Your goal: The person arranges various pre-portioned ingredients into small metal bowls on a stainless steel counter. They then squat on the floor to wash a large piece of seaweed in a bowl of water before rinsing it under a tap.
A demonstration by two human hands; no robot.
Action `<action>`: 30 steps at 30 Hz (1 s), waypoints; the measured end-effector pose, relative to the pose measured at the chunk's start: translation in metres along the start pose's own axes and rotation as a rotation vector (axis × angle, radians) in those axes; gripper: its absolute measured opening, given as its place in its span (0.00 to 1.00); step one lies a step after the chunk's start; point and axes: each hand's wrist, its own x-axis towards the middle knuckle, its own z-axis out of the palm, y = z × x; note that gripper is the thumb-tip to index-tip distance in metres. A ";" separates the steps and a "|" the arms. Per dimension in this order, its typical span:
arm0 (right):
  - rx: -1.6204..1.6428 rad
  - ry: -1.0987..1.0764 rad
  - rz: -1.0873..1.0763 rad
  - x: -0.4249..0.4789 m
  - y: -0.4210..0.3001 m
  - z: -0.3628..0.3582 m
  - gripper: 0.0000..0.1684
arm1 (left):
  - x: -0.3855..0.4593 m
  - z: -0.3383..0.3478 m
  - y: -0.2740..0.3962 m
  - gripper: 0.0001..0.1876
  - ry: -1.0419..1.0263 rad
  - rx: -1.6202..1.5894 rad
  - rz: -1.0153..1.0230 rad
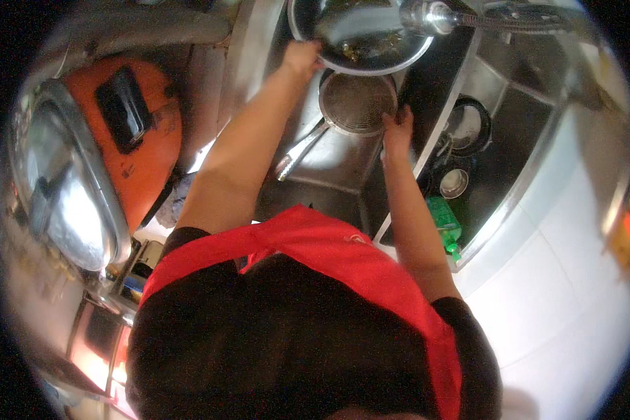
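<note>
My left hand (304,56) grips the rim of a large metal bowl (370,70) at the top of the view, with water and bits of greenish scraps inside. Just below the bowl, over the steel sink basin (341,170), is a round fine-mesh strainer (358,102), its metal handle (302,149) pointing down and left. My right hand (398,126) is at the right edge of the strainer, fingers bent; whether they close on its rim is hard to tell. A faucet head (430,17) hangs above the bowl.
In the right basin lie a dark round pan (470,126), a small metal cup (454,183) and a green pump bottle (444,218). A metal divider (438,142) separates the basins. At left, a black phone-like object (123,109) rests on an orange surface (163,136) beside a large metal lid (73,178).
</note>
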 end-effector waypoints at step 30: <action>-0.171 0.057 0.124 0.008 0.134 -0.014 0.31 | 0.001 0.002 -0.070 0.20 0.110 0.117 0.042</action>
